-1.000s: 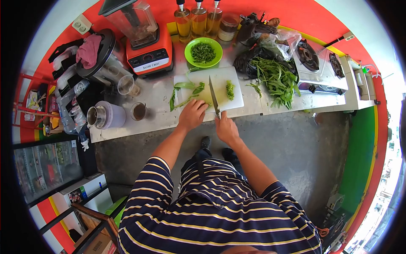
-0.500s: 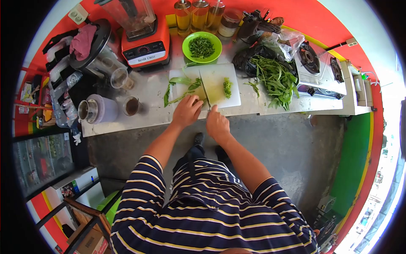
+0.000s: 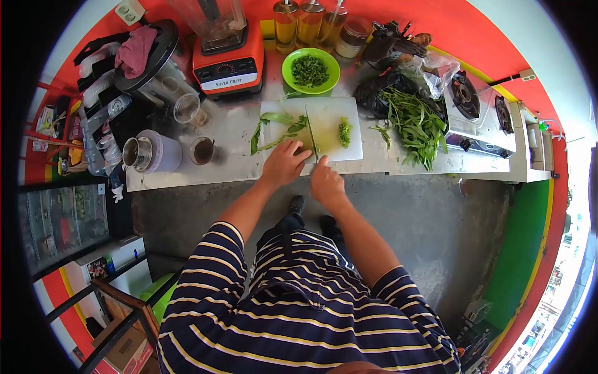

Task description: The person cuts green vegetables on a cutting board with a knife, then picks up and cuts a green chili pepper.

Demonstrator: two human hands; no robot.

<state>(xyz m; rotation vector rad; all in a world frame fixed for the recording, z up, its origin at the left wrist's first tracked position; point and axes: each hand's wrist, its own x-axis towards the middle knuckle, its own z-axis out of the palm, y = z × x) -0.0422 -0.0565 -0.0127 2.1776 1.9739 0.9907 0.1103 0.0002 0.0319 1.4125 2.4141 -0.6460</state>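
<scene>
While gripping knife (image 3: 313,132) in right hand (image 3: 327,184), pins greens (image 3: 296,126) under curled left hand (image 3: 285,163), with bowl (image 3: 311,90), 3 bottles (image 3: 309,27) at upper centre.

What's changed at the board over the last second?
The right hand has shifted slightly left with the knife, closer to the left hand; the knife showed broadside and now looks edge-on. Nothing was visibly taken up or let go. The left hand stays by the stems on the board; the chopped pile and bowl look unchanged.
</scene>
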